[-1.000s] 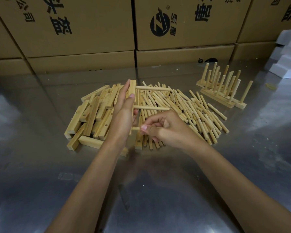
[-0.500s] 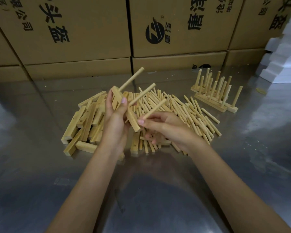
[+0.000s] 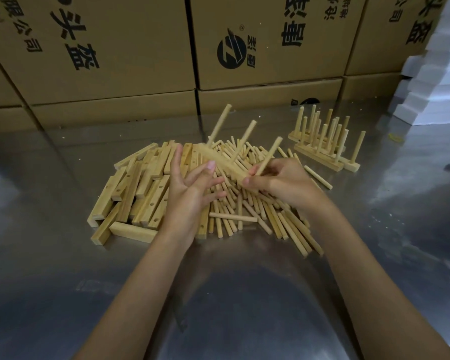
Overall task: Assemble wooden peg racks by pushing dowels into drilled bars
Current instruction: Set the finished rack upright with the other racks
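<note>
Three pegs in the bar, both hands on it over the pile

Right hand (image 3: 278, 181) has its grip pinched on the nearest peg (image 3: 269, 155) and the end of the bar (image 3: 220, 162). The bar runs up and left from that grip, a bit blurred, two more pegs standing out of it. Left hand (image 3: 192, 190) is spread open, fingers straight, against the bar's underside. Under both grips: loose pegs (image 3: 283, 222). Left of them, drilled bars (image 3: 135, 193). Finished racks (image 3: 325, 141) sit up and right on the bench (image 3: 244, 294), cardboard boxes (image 3: 115, 53) behind.
</note>
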The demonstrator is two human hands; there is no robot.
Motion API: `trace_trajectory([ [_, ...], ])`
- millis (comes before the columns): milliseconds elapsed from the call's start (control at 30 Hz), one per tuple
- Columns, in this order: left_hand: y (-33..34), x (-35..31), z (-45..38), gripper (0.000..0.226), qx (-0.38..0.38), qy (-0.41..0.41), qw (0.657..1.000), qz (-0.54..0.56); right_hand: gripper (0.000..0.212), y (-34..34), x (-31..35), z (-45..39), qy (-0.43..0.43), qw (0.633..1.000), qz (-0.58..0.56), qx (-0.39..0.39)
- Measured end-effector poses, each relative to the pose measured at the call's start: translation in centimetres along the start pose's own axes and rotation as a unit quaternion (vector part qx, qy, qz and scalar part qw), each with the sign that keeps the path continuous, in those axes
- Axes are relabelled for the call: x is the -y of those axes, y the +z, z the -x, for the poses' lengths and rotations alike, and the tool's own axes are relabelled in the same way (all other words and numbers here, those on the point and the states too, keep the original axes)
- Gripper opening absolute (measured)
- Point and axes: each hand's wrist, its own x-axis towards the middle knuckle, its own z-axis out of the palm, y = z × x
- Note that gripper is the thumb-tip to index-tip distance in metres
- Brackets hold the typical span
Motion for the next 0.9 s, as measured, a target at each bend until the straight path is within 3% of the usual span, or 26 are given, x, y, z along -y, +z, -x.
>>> trace_trajectory([
  [67,-0.1,0.1,0.0,0.084,-0.003,-0.017,1.0,-0.011,0.014,-2.3,-1.1,-0.7,0.006,0.994,0.066,-0.087],
  [167,-0.2,0.3,-0.2,0.078,-0.017,-0.041,0.999,-0.012,0.012,-5.9,-3.5,-1.3,0.02,0.954,0.184,-0.238],
  [333,-0.6,0.2,-0.6,0.066,-0.042,-0.058,0.997,-0.003,0.011,-9.4,-6.8,-1.9,0.078,0.892,0.263,-0.359],
  [567,-0.8,0.1,-0.7,0.051,-0.054,-0.072,0.996,-0.011,0.011,-9.8,-8.2,-2.0,0.135,0.869,0.27,-0.392],
  [700,-0.8,0.1,-0.6,0.042,-0.063,-0.076,0.995,-0.013,0.014,-9.4,-8.4,-2.3,0.127,0.89,0.22,-0.379],
  [900,-1.0,-0.4,-0.7,0.032,-0.078,-0.09,0.993,-0.02,0.036,-8.8,-8.0,-2.4,0.123,0.914,0.122,-0.366],
])
